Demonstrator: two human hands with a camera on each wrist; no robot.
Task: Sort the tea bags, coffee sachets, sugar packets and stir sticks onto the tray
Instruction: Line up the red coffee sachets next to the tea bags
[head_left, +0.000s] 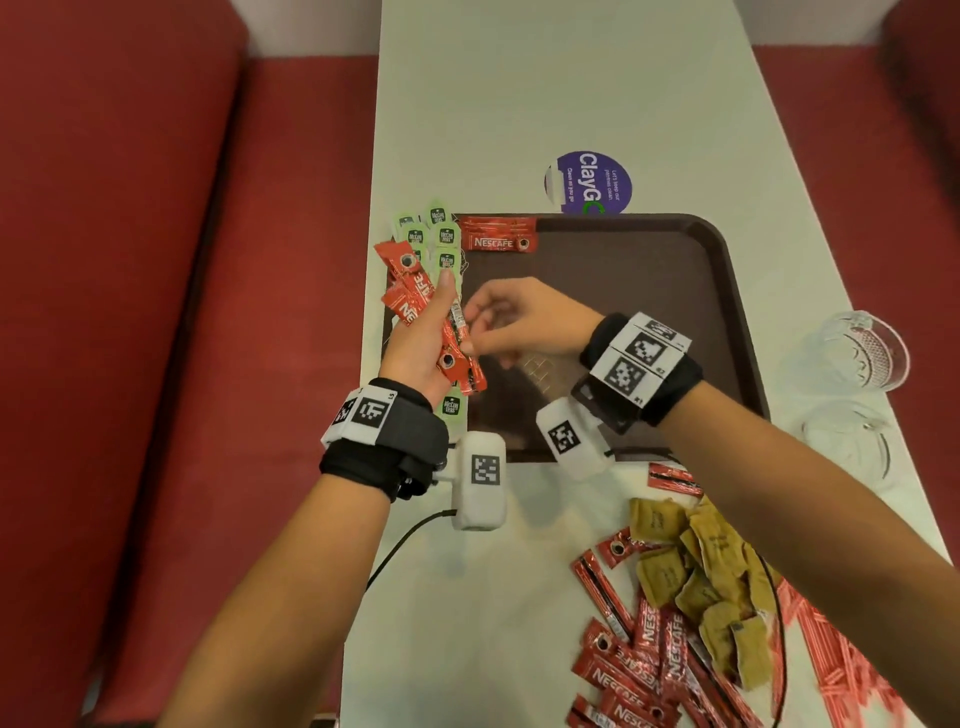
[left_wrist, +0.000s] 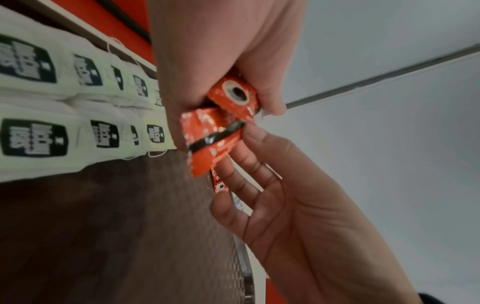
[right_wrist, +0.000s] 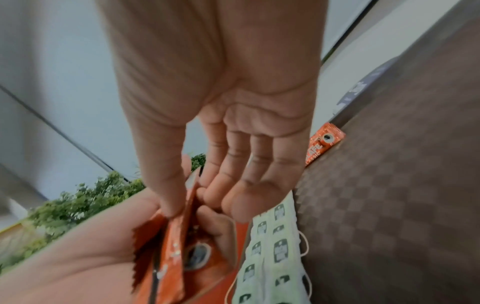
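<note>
Forearms fill the near part of the head view, each w/ a black wrist strap and marker blocks. Left hand (head_left: 423, 338) is over the tray's left edge, fingers curled round a fan of red coffee sachets (head_left: 415, 291). Right hand (head_left: 511, 319) is just beside it, over the tray (head_left: 649, 291); thumb and forefinger pinch the near end of one sachet from that bunch, other fingers loosely extended (right wrist view shows thumb pressed on the sachet edge).

Brown tray sits mid-table (head_left: 519, 104). Tea bags (head_left: 434, 234), green-white, lie in two rows along the tray's left side, partly under the left hand. Two sachets (head_left: 500, 235) lie at the tray's far-left corner, next to the tea bags.

Near-right on the table, off the tray: loose pile of red sachets (head_left: 639, 660), brown sugar packets (head_left: 701, 577) on top of and beside them, red-striped stir sticks (head_left: 836, 660) at the far right edge.

Purple round sticker (head_left: 589, 182) on the table just beyond the tray. Two clear glasses (head_left: 857, 358) at the right table edge. Red seating either side.
</note>
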